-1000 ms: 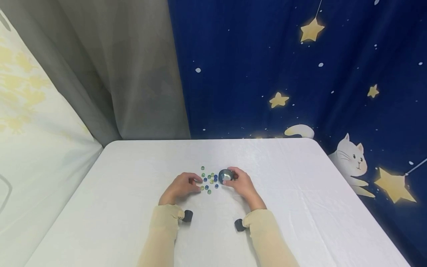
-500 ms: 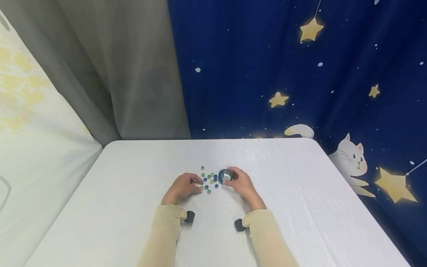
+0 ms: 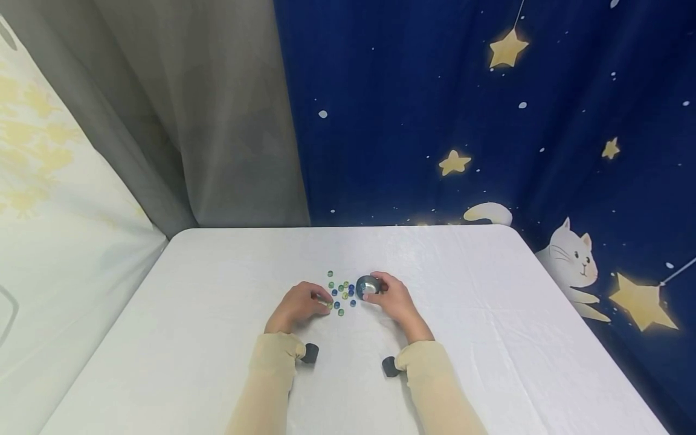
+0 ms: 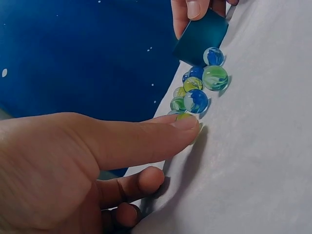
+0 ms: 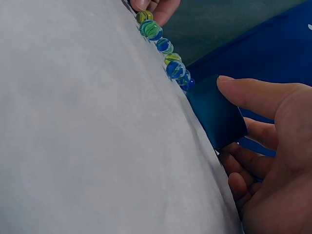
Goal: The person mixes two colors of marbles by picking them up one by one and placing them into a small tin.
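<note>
My left hand (image 3: 301,302) is at the left side of a loose group of glass marbles (image 3: 345,295). Its thumb and index finger pinch a yellow-green marble (image 5: 145,16), which the thumb mostly covers in the left wrist view. Blue, green and yellow swirls show in the other marbles, which lie on the white tabletop. Right of them stands a small round metal cup (image 3: 368,289), upright with its mouth facing up; its side (image 5: 217,114) looks dark teal. My right hand (image 3: 397,299) holds this cup between thumb and fingers, from its right side.
A white cloth covers the table (image 3: 462,374), slightly wrinkled on the right. Behind its far edge hang a grey curtain (image 3: 234,121) and a blue star-patterned curtain (image 3: 391,121). A dark wrist device (image 3: 310,353) sits at the left cuff, another (image 3: 390,366) at the right.
My left hand has shifted slightly to the right, and its thumb and index finger have come around the yellow-green marble. The right hand, the cup and the other marbles stay where they were.
</note>
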`<action>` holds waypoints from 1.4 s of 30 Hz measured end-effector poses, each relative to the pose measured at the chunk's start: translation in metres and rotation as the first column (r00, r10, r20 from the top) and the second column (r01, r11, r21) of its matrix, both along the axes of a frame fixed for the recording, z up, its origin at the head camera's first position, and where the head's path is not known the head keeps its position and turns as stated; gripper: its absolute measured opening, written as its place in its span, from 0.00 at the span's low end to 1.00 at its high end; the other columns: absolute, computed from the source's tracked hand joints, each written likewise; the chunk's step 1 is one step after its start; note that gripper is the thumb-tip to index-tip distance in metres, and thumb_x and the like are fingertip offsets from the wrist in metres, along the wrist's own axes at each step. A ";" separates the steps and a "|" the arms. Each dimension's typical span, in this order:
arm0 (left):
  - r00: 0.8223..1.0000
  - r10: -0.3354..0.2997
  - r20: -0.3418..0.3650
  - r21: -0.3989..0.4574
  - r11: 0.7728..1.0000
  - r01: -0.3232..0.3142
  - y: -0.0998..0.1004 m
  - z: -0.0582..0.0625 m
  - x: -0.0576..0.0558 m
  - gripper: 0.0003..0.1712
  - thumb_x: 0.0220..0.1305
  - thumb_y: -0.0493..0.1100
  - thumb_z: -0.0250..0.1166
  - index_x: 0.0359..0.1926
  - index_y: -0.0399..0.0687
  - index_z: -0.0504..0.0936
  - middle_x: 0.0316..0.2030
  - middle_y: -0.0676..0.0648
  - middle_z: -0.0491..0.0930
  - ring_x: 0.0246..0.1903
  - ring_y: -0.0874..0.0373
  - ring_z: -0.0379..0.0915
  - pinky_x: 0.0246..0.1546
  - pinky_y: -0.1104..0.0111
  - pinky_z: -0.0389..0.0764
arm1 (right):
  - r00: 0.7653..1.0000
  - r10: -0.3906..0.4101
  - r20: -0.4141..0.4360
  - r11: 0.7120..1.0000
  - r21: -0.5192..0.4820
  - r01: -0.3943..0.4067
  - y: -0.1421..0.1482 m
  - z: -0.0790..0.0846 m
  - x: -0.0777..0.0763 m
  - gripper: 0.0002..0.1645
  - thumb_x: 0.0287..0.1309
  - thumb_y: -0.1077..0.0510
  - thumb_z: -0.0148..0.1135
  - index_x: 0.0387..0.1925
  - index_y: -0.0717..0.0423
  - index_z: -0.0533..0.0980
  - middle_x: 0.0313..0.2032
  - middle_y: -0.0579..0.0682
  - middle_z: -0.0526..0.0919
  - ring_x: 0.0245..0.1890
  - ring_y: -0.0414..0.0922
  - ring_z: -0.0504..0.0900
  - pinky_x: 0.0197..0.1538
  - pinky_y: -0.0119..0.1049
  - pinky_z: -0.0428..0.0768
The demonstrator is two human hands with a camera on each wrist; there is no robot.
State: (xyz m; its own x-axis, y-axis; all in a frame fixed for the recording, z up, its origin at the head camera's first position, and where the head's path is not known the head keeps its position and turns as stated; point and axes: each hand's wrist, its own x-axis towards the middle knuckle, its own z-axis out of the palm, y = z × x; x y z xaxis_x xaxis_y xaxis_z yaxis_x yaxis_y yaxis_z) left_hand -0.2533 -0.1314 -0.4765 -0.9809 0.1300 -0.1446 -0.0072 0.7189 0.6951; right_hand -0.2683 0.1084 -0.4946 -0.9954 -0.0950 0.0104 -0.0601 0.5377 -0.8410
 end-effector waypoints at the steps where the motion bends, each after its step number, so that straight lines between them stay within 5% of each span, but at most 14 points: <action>1: 1.000 0.001 -0.001 0.000 1.000 -0.001 0.000 0.000 0.000 0.09 0.47 0.40 0.76 0.32 0.57 0.88 0.31 0.53 0.78 0.33 0.55 0.70 0.39 0.61 0.70 | 1.000 0.003 -0.003 1.000 0.001 -0.003 0.000 0.000 0.000 0.36 0.48 0.56 0.74 0.61 0.53 0.74 0.51 0.53 0.80 0.50 0.51 0.77 0.54 0.50 0.73; 42: 0.994 0.067 -0.086 0.095 0.994 -0.059 -0.007 0.001 0.000 0.09 0.50 0.41 0.73 0.36 0.55 0.88 0.29 0.51 0.76 0.33 0.55 0.70 0.38 0.61 0.70 | 1.000 0.000 -0.003 1.000 -0.025 -0.001 0.000 0.003 0.005 0.34 0.49 0.57 0.74 0.60 0.53 0.74 0.52 0.54 0.79 0.51 0.51 0.76 0.55 0.51 0.72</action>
State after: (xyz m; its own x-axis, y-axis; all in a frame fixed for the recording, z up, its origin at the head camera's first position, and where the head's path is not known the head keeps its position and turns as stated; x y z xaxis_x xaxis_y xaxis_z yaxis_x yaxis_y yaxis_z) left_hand -0.2530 -0.1383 -0.4755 -0.9960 0.0760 -0.0469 0.0140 0.6516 0.7584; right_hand -0.2630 0.1081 -0.4911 -0.9953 -0.0952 0.0157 -0.0629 0.5164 -0.8541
